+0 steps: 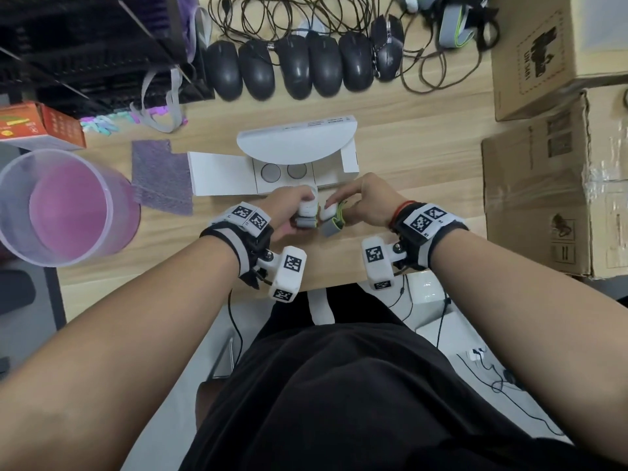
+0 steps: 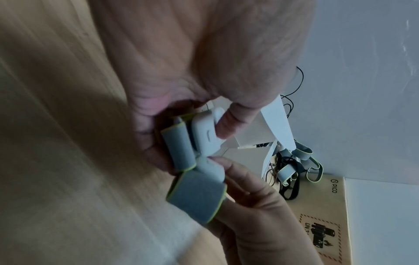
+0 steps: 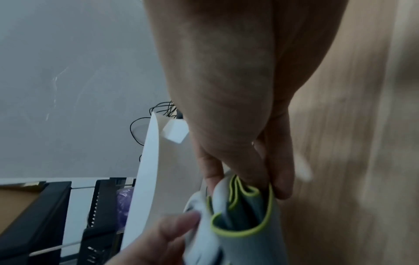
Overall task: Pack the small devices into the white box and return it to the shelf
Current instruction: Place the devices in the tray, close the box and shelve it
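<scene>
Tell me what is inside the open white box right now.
The white box shows an insert with two round grey recesses, both unfilled. Its near edge is covered by the left hand and right hand, so anything there is hidden.

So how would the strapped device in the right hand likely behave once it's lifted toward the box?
The white device in the right hand has a hard-looking shell, so it probably stays stiff. Its grey strap lies in soft folds, so it would likely flop or unfurl unless pinched. It looks light, since fingertips alone hold it.
</scene>
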